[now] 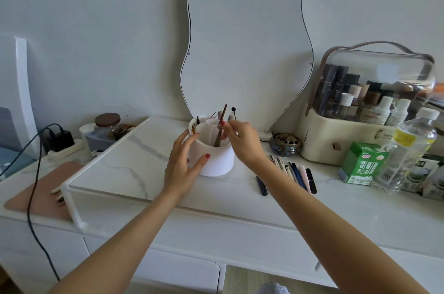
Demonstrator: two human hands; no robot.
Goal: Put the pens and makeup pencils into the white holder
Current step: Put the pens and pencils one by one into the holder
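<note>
Head view, the only one: the white holder (215, 154) stood on the raised marble-look shelf (125, 164) in front of the wavy mirror (247, 41), central and within reach of both arms, which was probably why it sat there. The left hand (183, 164) was cupped against the holder's left wall, fingers spread and lightly curved, thumb on the front face, gripping nothing else; my read was that it steadied the holder against tipping. The right hand (240, 138) hovered over the rim with its fingertips pinched on a brown pencil (220, 129), which stood tilted, lower end already inside the front compartment, upper end poking above the rim (so a drop-in looked almost done, as a judgement). The holder seemed split into at least three compartments; the back ones held a few brushes and sticks, exact number unclear. Still on the desk just right of the holder lay a fanned row of pens and pencils (294, 171), roughly eight or nine, partly hidden by the right forearm, plus one dark pen (261, 185) lying apart nearer the desk edge. Off to the right: one clear cosmetics case (367, 101), one green carton (361, 164), one plastic bottle (408, 149); two hands, one pencil held
</note>
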